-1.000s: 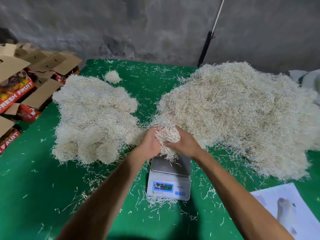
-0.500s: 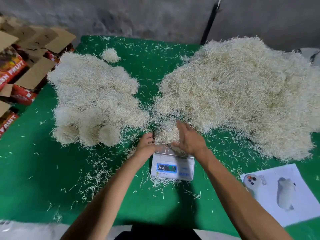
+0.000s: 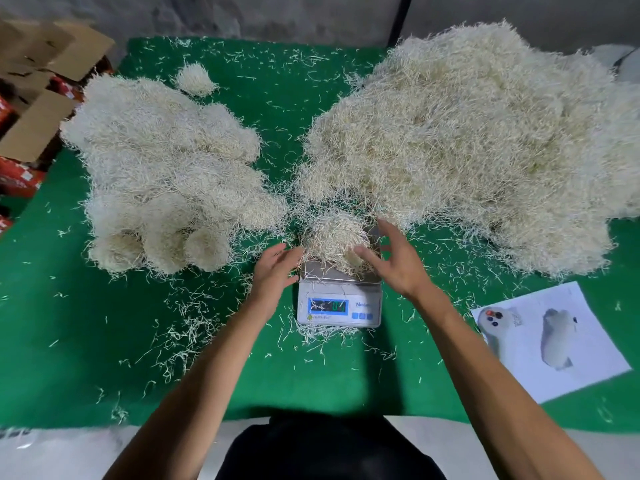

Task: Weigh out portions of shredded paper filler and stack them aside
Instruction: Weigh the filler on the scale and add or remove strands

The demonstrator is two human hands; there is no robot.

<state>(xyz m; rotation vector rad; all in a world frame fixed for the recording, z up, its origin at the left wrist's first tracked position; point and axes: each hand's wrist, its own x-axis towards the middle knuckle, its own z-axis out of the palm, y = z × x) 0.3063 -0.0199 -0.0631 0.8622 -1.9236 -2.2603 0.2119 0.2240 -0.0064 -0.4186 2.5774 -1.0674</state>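
A portion of shredded paper (image 3: 334, 240) sits on the scale (image 3: 339, 299) between both hands. The left hand (image 3: 273, 271) and the right hand (image 3: 394, 261) are released, fingers spread, just beside it.

The table cover (image 3: 104, 341) is bright green, flecked all over with pale cream strands. The big heap of shredded paper (image 3: 467, 143) and the stacked portions (image 3: 166, 174) are cream to off-white. The scale (image 3: 339, 308) is white with a silver platform, blue display and blue buttons. A white sheet (image 3: 554, 341) bears grey-white printed shapes. Brown cardboard boxes (image 3: 38, 95) show red printed sides.
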